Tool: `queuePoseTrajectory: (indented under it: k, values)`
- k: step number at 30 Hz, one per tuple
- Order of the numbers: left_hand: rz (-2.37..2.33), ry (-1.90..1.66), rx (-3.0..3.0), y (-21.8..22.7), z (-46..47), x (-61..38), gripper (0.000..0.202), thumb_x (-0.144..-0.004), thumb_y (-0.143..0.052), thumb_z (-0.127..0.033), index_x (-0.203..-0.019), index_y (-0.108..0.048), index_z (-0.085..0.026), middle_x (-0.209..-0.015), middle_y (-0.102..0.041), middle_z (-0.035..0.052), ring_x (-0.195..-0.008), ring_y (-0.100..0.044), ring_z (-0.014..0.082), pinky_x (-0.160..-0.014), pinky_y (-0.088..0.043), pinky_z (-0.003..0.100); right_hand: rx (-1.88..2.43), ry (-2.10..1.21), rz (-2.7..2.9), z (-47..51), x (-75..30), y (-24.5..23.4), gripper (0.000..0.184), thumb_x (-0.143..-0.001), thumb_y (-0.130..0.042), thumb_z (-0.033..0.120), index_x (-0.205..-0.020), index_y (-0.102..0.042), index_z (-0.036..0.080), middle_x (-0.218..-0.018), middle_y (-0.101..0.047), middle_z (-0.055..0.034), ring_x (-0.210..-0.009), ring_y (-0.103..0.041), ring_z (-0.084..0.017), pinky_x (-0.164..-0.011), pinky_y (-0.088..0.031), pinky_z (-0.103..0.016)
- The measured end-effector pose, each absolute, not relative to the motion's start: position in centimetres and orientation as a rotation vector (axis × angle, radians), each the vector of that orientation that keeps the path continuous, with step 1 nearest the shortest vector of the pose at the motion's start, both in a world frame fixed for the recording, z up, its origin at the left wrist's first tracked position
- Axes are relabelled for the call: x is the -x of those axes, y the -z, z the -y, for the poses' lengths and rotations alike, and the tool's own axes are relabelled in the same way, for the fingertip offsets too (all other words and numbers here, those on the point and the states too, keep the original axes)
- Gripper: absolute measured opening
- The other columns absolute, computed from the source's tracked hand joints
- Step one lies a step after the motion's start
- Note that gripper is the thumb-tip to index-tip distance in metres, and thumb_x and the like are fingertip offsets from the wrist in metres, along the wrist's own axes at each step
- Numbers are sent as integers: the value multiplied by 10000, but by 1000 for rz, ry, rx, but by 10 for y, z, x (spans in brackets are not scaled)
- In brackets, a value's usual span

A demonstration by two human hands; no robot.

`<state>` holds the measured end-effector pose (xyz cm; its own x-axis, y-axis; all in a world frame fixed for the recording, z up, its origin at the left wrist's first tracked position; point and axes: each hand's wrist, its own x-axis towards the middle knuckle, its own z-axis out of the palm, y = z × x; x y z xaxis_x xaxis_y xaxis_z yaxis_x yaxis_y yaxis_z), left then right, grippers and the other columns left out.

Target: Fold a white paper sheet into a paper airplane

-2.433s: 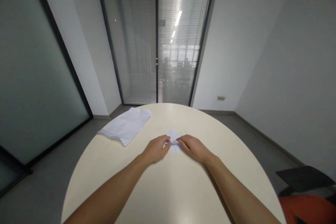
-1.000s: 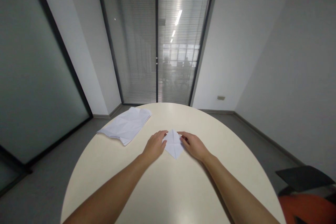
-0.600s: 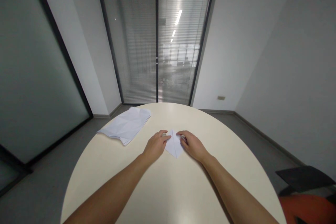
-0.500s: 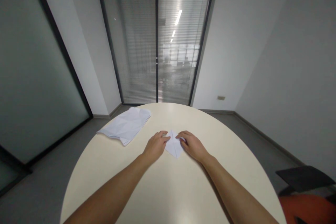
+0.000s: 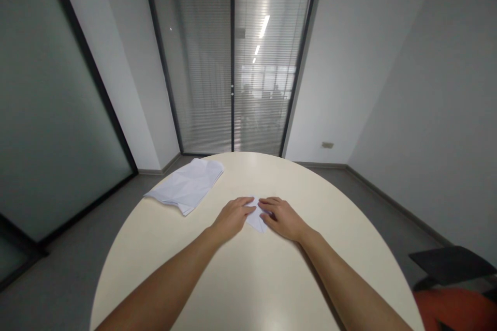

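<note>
- Both hands have closed in over the small folded paper since half a second ago; less of it shows.
- Left hand and right hand lie flat, fingers extended and pressing the paper, gripping nothing.
- The paper sits mid-table, well clear of the rim.
- Loose sheets lie near the far-left edge, with bare tabletop elsewhere.

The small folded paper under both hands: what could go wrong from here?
1. The left hand and right hand press flat on the small folded paper and hide most of it, so its layers could shift and the crease may come out crooked.
2. The table looks glossy; the paper might slide under uneven pressure.
3. The stack of creased sheets lies near the table's edge; a nudge could push it off.
</note>
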<state>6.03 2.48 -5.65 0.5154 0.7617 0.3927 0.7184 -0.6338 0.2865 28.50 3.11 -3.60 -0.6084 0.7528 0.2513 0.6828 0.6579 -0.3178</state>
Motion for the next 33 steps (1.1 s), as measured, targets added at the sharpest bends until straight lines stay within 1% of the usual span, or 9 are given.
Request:
queuePoseTrajectory:
  k: [2,4,7,10,13,18,21,27,33]
  values:
    - [-1248,-733,-2659,57,-25,-60,390,-947,-459,-124,-1256,-659,-252,-1397,-590,40,-1278,-545,189,-1110,-418,381,1182,-347,2570,-27,-282,35,550,-979,-427,479,-1474,-459,243,-1530,-435,-82,-1421,-359,-294,-1182,-191,-537]
    - [-1249,-736,-2654,57,-25,-60,390,-951,-446,-142,-1270,-648,-239,-1383,-602,47,-1272,-556,183,-1112,-415,375,1244,-423,2599,-23,-279,36,642,-983,-371,561,-1534,-340,233,-1599,-287,-86,-1486,-227,-296,-1201,-74,-562]
    - [-1264,-717,-2663,56,-23,-61,357,-975,-455,-241,-1281,-636,-209,-1392,-592,76,-1300,-533,200,-1117,-398,390,1318,-454,2602,-21,-276,39,736,-973,-312,640,-1562,-257,202,-1622,-183,-107,-1510,-138,-289,-1205,-11,-549]
    - [-1294,-634,-2660,54,-18,-62,386,-983,-457,-313,-1328,-592,-204,-1454,-530,93,-1365,-463,227,-1139,-351,449,1368,-434,2589,-21,-275,41,803,-958,-276,687,-1568,-229,166,-1622,-164,-128,-1512,-122,-292,-1208,-15,-541]
    - [-1323,-576,-2646,53,-14,-64,409,-988,-429,-312,-1364,-551,-207,-1498,-478,94,-1406,-406,233,-1154,-307,491,1385,-410,2585,-21,-275,42,839,-946,-270,710,-1569,-216,151,-1621,-166,-137,-1510,-125,-301,-1207,-13,-544]
    - [-1363,-582,-2648,51,-12,-65,457,-960,-468,-309,-1401,-502,-193,-1476,-501,113,-1384,-426,247,-1161,-279,498,1324,-379,2602,-20,-276,42,828,-938,-324,701,-1568,-224,172,-1616,-193,-123,-1508,-135,-307,-1203,32,-552]
    - [-1371,-585,-2666,49,-12,-65,443,-951,-474,-290,-1377,-526,-183,-1449,-526,125,-1367,-441,251,-1171,-261,484,1283,-405,2617,-20,-276,42,807,-935,-352,695,-1564,-247,200,-1613,-210,-111,-1505,-154,-304,-1205,24,-550]
    - [-1375,-531,-2602,49,-13,-64,405,-960,-439,-295,-1328,-558,-175,-1532,-424,122,-1452,-319,240,-1189,-221,490,1345,-417,2608,-21,-276,43,840,-927,-316,720,-1567,-231,182,-1621,-176,-113,-1509,-132,-304,-1208,14,-543]
    - [-1360,-579,-2640,48,-12,-64,385,-956,-451,-293,-1317,-557,-213,-1450,-526,108,-1371,-436,243,-1185,-221,503,1381,-438,2596,-23,-280,41,763,-959,-299,655,-1568,-230,200,-1623,-176,-91,-1512,-115,-295,-1209,-9,-545]
